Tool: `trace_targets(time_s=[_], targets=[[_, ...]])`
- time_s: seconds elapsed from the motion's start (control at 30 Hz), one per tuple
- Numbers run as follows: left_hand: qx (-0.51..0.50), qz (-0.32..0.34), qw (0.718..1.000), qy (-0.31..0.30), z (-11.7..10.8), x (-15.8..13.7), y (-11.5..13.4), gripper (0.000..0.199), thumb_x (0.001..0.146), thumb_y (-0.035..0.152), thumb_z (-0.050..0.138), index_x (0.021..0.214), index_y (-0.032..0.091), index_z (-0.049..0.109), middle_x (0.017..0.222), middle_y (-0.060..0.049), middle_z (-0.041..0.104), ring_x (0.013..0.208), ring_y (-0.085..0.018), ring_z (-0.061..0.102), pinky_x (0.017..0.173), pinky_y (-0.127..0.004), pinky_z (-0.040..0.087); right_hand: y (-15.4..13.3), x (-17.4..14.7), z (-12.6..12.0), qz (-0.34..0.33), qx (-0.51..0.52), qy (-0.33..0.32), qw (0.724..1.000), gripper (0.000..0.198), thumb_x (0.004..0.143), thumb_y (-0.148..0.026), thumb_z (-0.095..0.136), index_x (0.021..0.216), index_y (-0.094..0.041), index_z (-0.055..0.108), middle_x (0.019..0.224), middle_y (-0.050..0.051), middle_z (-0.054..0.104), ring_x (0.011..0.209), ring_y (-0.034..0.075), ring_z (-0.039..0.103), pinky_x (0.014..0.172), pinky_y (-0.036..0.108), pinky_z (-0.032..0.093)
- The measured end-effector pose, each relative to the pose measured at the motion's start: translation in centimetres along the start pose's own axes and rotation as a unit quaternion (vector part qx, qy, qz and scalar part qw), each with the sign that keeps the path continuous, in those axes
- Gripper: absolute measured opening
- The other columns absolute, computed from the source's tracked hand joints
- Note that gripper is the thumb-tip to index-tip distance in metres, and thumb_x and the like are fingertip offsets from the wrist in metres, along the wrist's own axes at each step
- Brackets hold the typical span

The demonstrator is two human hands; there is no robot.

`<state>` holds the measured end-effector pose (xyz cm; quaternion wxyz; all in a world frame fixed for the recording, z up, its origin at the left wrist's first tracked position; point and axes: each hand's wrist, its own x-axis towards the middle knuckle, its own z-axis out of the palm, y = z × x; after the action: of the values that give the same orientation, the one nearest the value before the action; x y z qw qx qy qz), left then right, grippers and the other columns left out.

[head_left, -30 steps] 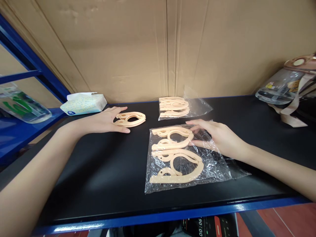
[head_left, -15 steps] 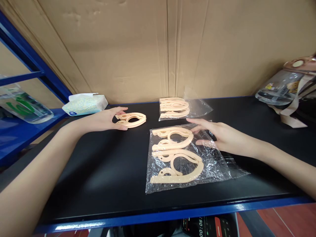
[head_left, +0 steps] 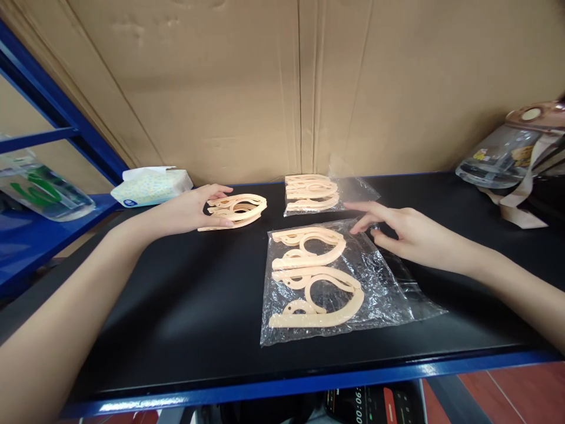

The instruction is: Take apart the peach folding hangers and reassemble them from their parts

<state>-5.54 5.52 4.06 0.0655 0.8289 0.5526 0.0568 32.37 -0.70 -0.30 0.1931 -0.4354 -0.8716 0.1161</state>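
My left hand [head_left: 200, 209] is closed around the near ends of several beige folded travel hangers [head_left: 253, 207], thumb on the front side and fingers behind. They appear slightly raised off the black tabletop [head_left: 176, 312]. In the middle lies a clear plastic bag [head_left: 384, 294] with more beige folded hangers [head_left: 331, 318] inside it. My right hand [head_left: 388, 229] hovers over this bag's upper right part, holding nothing, with its fingers apart. Just beyond its fingertips, a second clear bag [head_left: 357, 191] holds a stack of folded hangers [head_left: 311, 191].
A tissue pack [head_left: 152, 187] sits at the back left, near a blue shelf frame [head_left: 62, 138] holding a clear bottle [head_left: 48, 191]. At the back right lies a clear bottle with a strap [head_left: 498, 156]. Cardboard [head_left: 220, 88] forms the back wall. A phone [head_left: 371, 406] shows below the table edge.
The hangers in my left hand have risen slightly and spread apart. My right hand has drawn away from the front bag, moving up and a little right.
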Motion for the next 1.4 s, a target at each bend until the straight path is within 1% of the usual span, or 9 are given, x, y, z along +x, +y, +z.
trace_targets(time_s=[0.17, 0.27, 0.43, 0.53, 0.7, 0.83, 0.9, 1.1, 1.4], targets=[[-0.039, 0.017, 0.999, 0.023, 0.6, 0.8, 0.2, 0.082, 0.072, 0.066, 0.063, 0.136, 0.019, 0.042, 0.133, -0.011, 0.054, 0.121, -0.029, 0.053, 0.098, -0.042, 0.045, 0.4, 0.1, -0.2, 0.016, -0.011, 0.039, 0.999, 0.053, 0.086, -0.015, 0.041, 0.138, -0.026, 0.042, 0.087, -0.003, 0.071, 0.072, 0.014, 0.064, 0.068, 0.031, 0.049], [-0.057, 0.054, 0.996, 0.038, 1.2, 1.1, 0.7, 0.078, 0.072, 0.064, 0.064, 0.134, 0.020, 0.045, 0.133, -0.010, 0.054, 0.123, -0.029, 0.051, 0.099, -0.040, 0.044, 0.6, 0.1, 0.0, 0.028, -0.007, 0.060, 0.998, 0.048, 0.086, -0.014, 0.042, 0.131, -0.026, 0.049, 0.083, -0.003, 0.069, 0.070, 0.014, 0.063, 0.066, 0.030, 0.048], [-0.054, 0.152, 0.986, 0.045, 2.7, 0.6, 3.4, 0.064, 0.079, 0.061, 0.060, 0.130, 0.024, 0.049, 0.129, -0.006, 0.053, 0.119, -0.026, 0.052, 0.101, -0.039, 0.042, -0.1, 0.1, -0.1, -0.001, -0.003, 0.139, 0.990, 0.030, 0.091, -0.021, 0.046, 0.116, -0.023, 0.061, 0.107, 0.005, 0.063, 0.091, 0.017, 0.061, 0.075, 0.032, 0.049], [-0.046, 0.188, 0.979, 0.068, 3.6, -0.4, 5.8, 0.060, 0.083, 0.058, 0.058, 0.132, 0.026, 0.046, 0.130, -0.005, 0.051, 0.119, -0.025, 0.051, 0.100, -0.039, 0.042, -1.0, 0.1, 0.0, -0.009, 0.015, 0.146, 0.989, 0.025, 0.093, -0.032, 0.049, 0.113, -0.023, 0.062, 0.110, 0.005, 0.064, 0.099, 0.018, 0.060, 0.086, 0.034, 0.046], [-0.034, 0.250, 0.958, 0.136, 4.6, -1.8, 9.1, 0.061, 0.085, 0.057, 0.056, 0.134, 0.024, 0.041, 0.133, -0.008, 0.048, 0.122, -0.026, 0.048, 0.105, -0.042, 0.038, -2.2, 0.3, 0.5, -0.004, 0.070, 0.126, 0.989, 0.024, 0.090, -0.043, 0.054, 0.101, -0.026, 0.065, 0.094, 0.000, 0.068, 0.089, 0.018, 0.060, 0.083, 0.035, 0.042], [0.034, 0.304, 0.932, 0.196, 5.3, -2.3, 10.3, 0.062, 0.086, 0.055, 0.057, 0.134, 0.020, 0.039, 0.130, -0.011, 0.052, 0.122, -0.026, 0.049, 0.112, -0.047, 0.028, -2.8, 0.3, 0.5, 0.019, 0.158, 0.084, 0.984, 0.026, 0.088, -0.046, 0.056, 0.079, -0.024, 0.065, 0.082, 0.000, 0.064, 0.080, 0.017, 0.057, 0.077, 0.033, 0.042], [0.061, 0.311, 0.924, 0.213, 5.6, -2.4, 10.5, 0.062, 0.086, 0.053, 0.058, 0.134, 0.019, 0.039, 0.129, -0.011, 0.054, 0.122, -0.026, 0.050, 0.112, -0.047, 0.028, -2.9, 0.3, 0.4, 0.036, 0.192, 0.058, 0.979, 0.029, 0.086, -0.048, 0.057, 0.075, -0.023, 0.063, 0.078, 0.000, 0.062, 0.077, 0.017, 0.056, 0.075, 0.032, 0.042], [0.070, 0.310, 0.921, 0.227, 5.8, -2.5, 10.5, 0.065, 0.085, 0.055, 0.059, 0.133, 0.015, 0.040, 0.127, -0.013, 0.055, 0.118, -0.026, 0.051, 0.107, -0.045, 0.034, -2.9, 0.2, 0.1, 0.078, 0.267, -0.001, 0.960, 0.031, 0.086, -0.050, 0.057, 0.079, -0.022, 0.068, 0.082, 0.001, 0.064, 0.081, 0.018, 0.057, 0.074, 0.030, 0.042], [0.063, 0.308, 0.926, 0.211, 5.9, -1.9, 9.8, 0.069, 0.084, 0.056, 0.059, 0.135, 0.015, 0.037, 0.131, -0.013, 0.053, 0.120, -0.027, 0.049, 0.108, -0.046, 0.033, -2.6, 0.3, 0.3, 0.100, 0.274, 0.004, 0.956, 0.032, 0.084, -0.051, 0.058, 0.076, -0.021, 0.068, 0.084, 0.002, 0.066, 0.082, 0.019, 0.059, 0.075, 0.030, 0.044]])
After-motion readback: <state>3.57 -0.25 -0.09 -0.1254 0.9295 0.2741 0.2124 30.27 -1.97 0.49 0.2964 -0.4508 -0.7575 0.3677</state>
